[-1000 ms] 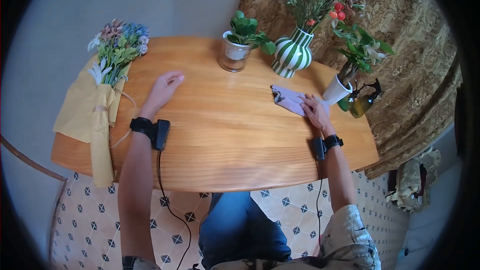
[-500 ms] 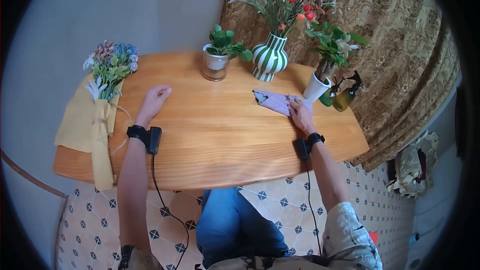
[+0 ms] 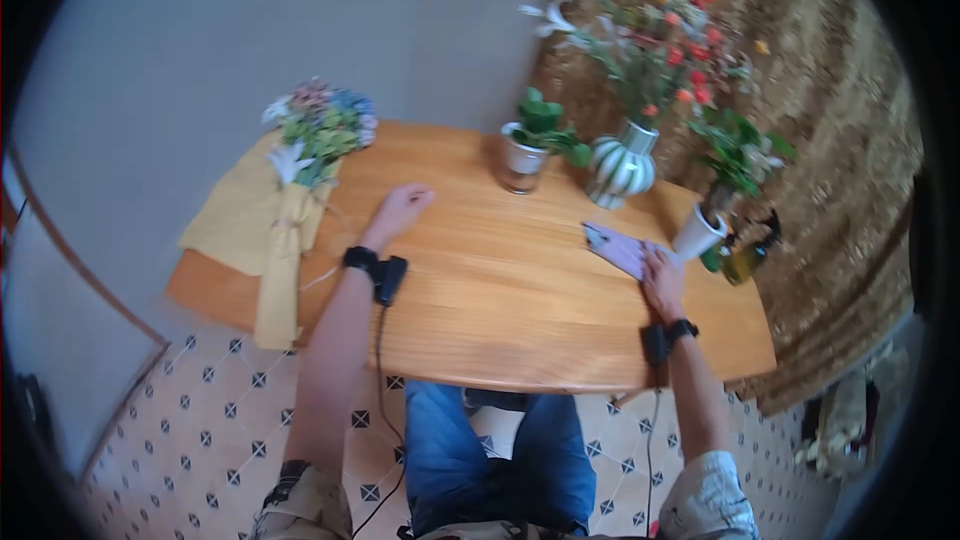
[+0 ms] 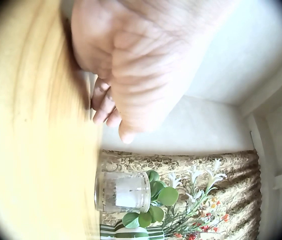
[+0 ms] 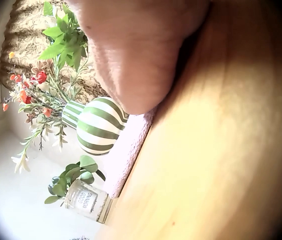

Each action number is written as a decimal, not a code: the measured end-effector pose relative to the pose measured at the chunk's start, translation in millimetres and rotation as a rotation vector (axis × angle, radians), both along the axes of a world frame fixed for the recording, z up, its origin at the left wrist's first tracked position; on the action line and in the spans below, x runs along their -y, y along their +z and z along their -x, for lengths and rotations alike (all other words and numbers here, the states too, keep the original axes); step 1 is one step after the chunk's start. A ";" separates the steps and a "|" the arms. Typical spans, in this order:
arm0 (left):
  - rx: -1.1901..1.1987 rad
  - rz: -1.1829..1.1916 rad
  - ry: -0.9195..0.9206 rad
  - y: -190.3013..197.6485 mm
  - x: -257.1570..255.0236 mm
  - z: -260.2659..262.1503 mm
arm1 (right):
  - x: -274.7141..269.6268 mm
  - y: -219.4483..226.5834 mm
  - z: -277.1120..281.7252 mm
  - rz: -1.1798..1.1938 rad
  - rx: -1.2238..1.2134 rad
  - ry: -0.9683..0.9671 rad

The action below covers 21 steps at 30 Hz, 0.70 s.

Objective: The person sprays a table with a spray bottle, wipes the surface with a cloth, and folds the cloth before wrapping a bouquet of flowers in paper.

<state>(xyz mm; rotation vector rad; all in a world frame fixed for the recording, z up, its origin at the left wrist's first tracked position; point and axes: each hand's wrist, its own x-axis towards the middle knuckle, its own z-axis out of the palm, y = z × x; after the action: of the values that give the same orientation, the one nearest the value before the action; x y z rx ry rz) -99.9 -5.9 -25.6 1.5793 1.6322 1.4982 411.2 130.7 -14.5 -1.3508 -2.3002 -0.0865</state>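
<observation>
My right hand [image 3: 663, 280] rests on a folded lavender cloth [image 3: 614, 250] at the right side of the wooden table, its fingers laid over the cloth. In the right wrist view the cloth's thick pinkish edge [image 5: 131, 155] lies flat on the wood, partly covered by the hand. My left hand [image 3: 398, 212] rests on the table's left half, beside the wrapped bouquet, and holds nothing. Up close in the left wrist view, its fingers [image 4: 104, 102] are loosely bent near the tabletop.
A paper-wrapped bouquet [image 3: 285, 265] lies along the left. Toward the back stand a glass-potted plant [image 3: 522, 165], a green-and-white striped vase [image 3: 622, 172] of flowers, a white-potted plant [image 3: 700, 231] and an amber spray bottle [image 3: 742, 262]. A patterned curtain [image 3: 840, 190] hangs behind.
The head view has swung, so the table sits further right and lower in it. Both hands keep about the same places on the table, the right one still on the cloth.
</observation>
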 end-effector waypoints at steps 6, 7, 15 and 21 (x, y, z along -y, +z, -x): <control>0.037 0.041 -0.001 -1.9 -0.4 -3.5 | -0.8 -2.8 -2.9 -0.057 0.007 0.035; 0.039 0.058 0.001 -1.0 0.5 -5.1 | -2.2 -4.6 -5.3 -0.078 0.002 0.041; 0.005 0.062 0.019 9.3 6.2 -11.6 | 2.5 2.1 1.8 -0.056 0.038 0.016; -0.031 0.037 0.013 5.9 2.9 -11.2 | 14.5 17.8 52.1 0.081 0.000 0.273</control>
<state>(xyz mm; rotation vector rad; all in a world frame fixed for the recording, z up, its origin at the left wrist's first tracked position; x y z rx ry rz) -88.7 -8.8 -19.7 1.5822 1.6804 1.4492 359.1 116.2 3.3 -1.0599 -2.4877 0.0962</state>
